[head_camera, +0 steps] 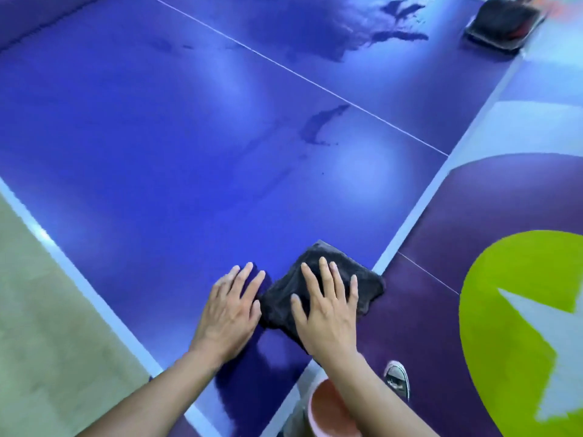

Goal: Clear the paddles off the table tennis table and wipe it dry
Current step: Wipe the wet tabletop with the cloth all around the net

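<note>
Bucket (331,411), pink, and my shoe (397,378) sit below the table's near corner. My right hand (328,313) presses flat, fingers straight, on the dark cloth (280,299) at the table (142,184)'s right edge. My left hand (232,307) rests open on the blue top just beside it. Wet streaks (318,124) lie farther out. A blurred dark tray (504,23) sits by the far right edge.
</note>
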### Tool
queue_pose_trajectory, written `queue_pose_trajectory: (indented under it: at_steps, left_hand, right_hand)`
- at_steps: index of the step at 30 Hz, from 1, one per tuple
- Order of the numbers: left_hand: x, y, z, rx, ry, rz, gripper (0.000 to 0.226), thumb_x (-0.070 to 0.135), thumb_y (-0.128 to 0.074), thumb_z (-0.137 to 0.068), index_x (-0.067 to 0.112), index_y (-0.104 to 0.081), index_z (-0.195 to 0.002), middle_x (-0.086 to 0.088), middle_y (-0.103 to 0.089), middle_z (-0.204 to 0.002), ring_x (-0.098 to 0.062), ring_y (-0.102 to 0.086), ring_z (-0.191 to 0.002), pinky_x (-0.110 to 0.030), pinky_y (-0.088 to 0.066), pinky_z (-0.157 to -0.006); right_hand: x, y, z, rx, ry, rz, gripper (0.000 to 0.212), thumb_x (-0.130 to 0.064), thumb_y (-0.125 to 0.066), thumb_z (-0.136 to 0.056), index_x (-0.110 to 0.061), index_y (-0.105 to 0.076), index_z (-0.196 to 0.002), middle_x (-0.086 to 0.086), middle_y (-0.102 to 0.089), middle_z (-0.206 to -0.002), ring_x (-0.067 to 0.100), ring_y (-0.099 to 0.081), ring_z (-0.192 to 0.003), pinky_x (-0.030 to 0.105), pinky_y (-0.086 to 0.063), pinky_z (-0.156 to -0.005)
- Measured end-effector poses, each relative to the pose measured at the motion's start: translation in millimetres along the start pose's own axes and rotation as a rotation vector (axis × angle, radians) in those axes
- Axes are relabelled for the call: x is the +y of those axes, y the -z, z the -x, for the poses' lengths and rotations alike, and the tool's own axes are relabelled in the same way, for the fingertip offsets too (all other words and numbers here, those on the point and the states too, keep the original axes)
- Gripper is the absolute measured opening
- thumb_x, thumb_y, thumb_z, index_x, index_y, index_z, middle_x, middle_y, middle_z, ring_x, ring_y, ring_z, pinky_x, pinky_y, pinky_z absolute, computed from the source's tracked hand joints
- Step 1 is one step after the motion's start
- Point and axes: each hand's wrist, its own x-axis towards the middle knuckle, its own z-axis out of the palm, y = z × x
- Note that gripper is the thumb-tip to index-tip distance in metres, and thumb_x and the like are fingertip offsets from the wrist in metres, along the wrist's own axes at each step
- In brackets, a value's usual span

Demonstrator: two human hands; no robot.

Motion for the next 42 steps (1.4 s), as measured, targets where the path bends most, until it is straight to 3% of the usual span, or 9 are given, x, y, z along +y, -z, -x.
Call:
queue_pose_trajectory:
  at_steps: [3,11,18,22,28,36,42]
  left_hand:
    - [-33.2,-6.4,-21.8,0.064,-0.169,-0.103,0.054,0.035,-0.038,-0.097,0.019,-0.049,-0.147,-0.012,-0.043,-0.154,-0.035,-0.044,-0.138,-0.049,-0.030,-0.118]
    - [-66.0,-15.9,-55.8,0.074,-0.169,-0.025,0.061,0.046,-0.030,-0.099,0.029,-0.026,-0.158,-0.004,-0.020,-0.166,-0.026,-0.017,-0.154,-0.043,-0.014,-0.124]
    - [-65.7,-16.7,-58.3,0.112,-0.174,0.028,0.059,0.045,-0.028,-0.100,0.029,-0.031,-0.156,-0.004,-0.023,-0.165,-0.025,-0.018,-0.153,-0.044,-0.016,-0.124]
    - [-65.3,-19.2,-57.7,0.154,-0.183,0.031,0.058,0.044,-0.026,-0.100,0.029,-0.033,-0.156,-0.004,-0.025,-0.164,-0.026,-0.020,-0.152,-0.043,-0.016,-0.124]
    - [-67.2,-23.1,-57.9,0.192,-0.180,0.041,0.057,0.044,-0.024,-0.100,0.032,-0.031,-0.155,-0.004,-0.025,-0.164,-0.026,-0.020,-0.151,-0.041,-0.014,-0.123]
    - [-67.0,-21.9,-54.5,0.186,-0.196,0.031,0.059,0.044,-0.020,-0.099,0.030,-0.030,-0.155,-0.008,-0.027,-0.162,-0.029,-0.022,-0.149,-0.045,-0.017,-0.121]
    - [-71.9,-16.9,-52.2,0.100,-0.265,0.020,0.056,0.036,-0.034,-0.103,0.023,-0.027,-0.157,-0.013,-0.021,-0.164,-0.034,-0.017,-0.150,-0.046,-0.013,-0.123]
  right_hand:
    - [-4.0,-15.6,-3.4,0.016,-0.075,0.033,0.077,-0.065,-0.032,-0.099,-0.027,-0.018,-0.164,-0.003,-0.020,-0.170,0.014,-0.009,-0.158,0.056,-0.005,-0.127]
    - [3.6,-47.9,-8.3,0.147,-0.101,0.125,0.085,-0.073,-0.039,-0.093,-0.029,-0.020,-0.164,-0.003,-0.018,-0.170,0.013,-0.011,-0.158,0.059,-0.010,-0.125]
    - [2.0,-44.9,-16.8,0.196,-0.198,0.110,0.072,-0.067,-0.035,-0.097,-0.036,-0.025,-0.162,0.005,-0.012,-0.172,0.016,-0.006,-0.159,0.057,-0.004,-0.126]
    - [3.3,-39.4,-39.4,0.179,-0.307,0.107,0.069,-0.063,-0.026,-0.099,-0.038,-0.019,-0.162,0.003,-0.008,-0.172,0.016,-0.001,-0.159,0.054,0.005,-0.126]
    - [8.1,-35.6,-50.9,0.101,-0.314,0.096,0.062,-0.055,-0.022,-0.103,-0.042,-0.008,-0.163,0.002,0.001,-0.173,0.015,0.006,-0.158,0.053,0.012,-0.125]
    - [-53.5,-55.5,45.8,0.115,-0.303,0.056,0.065,-0.056,-0.022,-0.100,-0.045,-0.007,-0.162,-0.003,0.003,-0.173,0.011,0.009,-0.158,0.052,0.007,-0.126]
    - [-92.6,-75.8,87.0,0.136,-0.404,0.064,0.066,-0.057,-0.033,-0.100,-0.046,-0.012,-0.161,-0.004,-0.004,-0.173,0.009,0.000,-0.158,0.055,-0.005,-0.127]
